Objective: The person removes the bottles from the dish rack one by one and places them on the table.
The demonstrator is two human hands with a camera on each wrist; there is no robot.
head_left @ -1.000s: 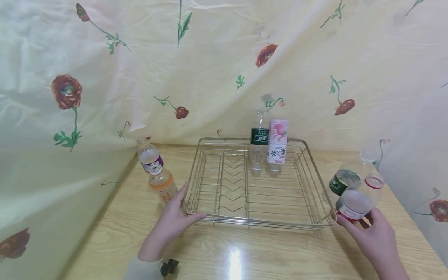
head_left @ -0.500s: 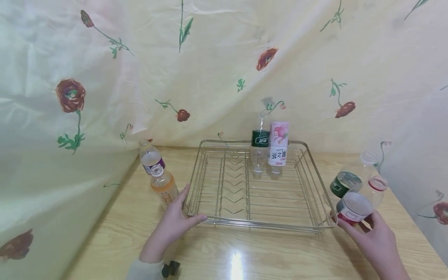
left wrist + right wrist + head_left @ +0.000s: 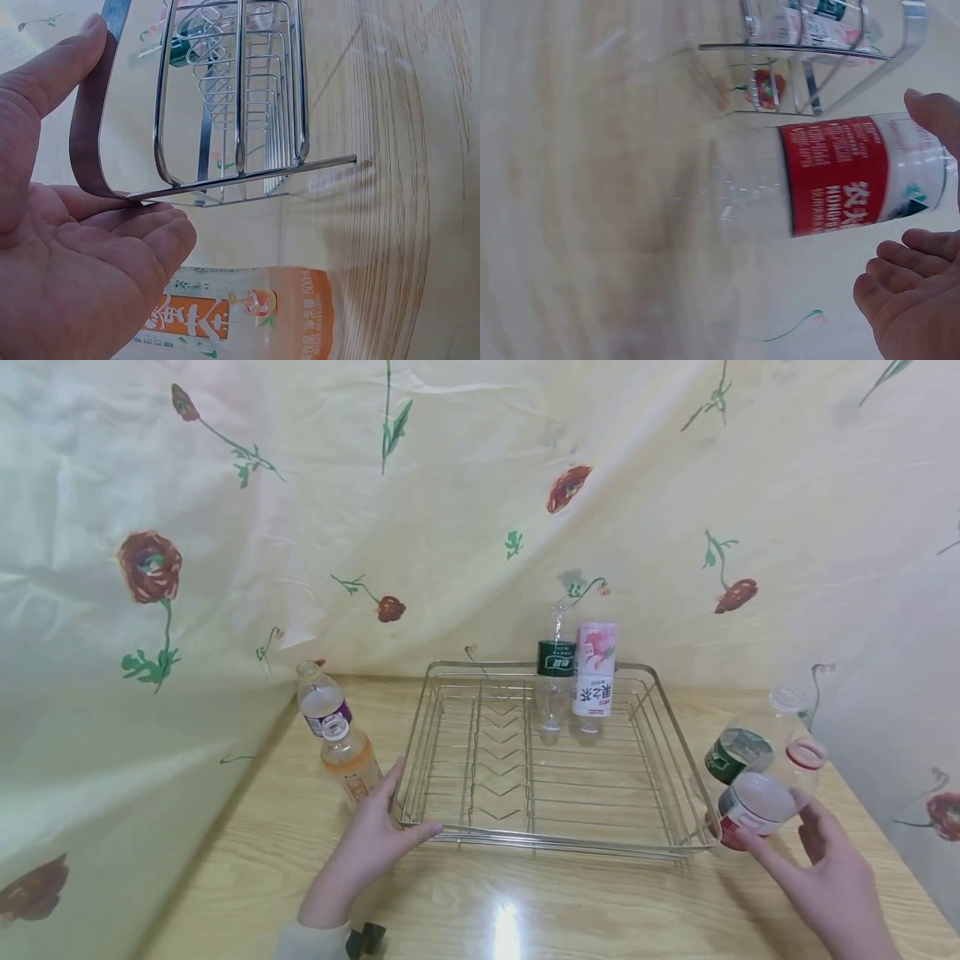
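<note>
My left hand (image 3: 375,839) touches the front left corner of a wire dish rack (image 3: 555,842), thumb along the front rim, fingers by the left side. In the left wrist view, thumb and fingers lie spread around the corner's metal strip (image 3: 90,142). A bottle with an orange label (image 3: 255,315) stands beside those fingers. At the rack's front right corner, an uncapped clear bottle with a red and white label (image 3: 836,176) stands upright. My right hand (image 3: 828,877) is beside it, thumb and fingers spread apart; the fingers are off the label in the right wrist view.
Inside the rack's back, a green-label bottle (image 3: 557,660) and a pink-label bottle (image 3: 596,668) are upside down. Another green-label bottle (image 3: 738,752) stands right of the rack. A purple-label bottle (image 3: 318,693) stands at the left. Flowered cloth (image 3: 465,510) hangs behind.
My right hand has let go of the red-label bottle, its fingers spreading and moving slightly right. The left hand stays at the rack's corner.
</note>
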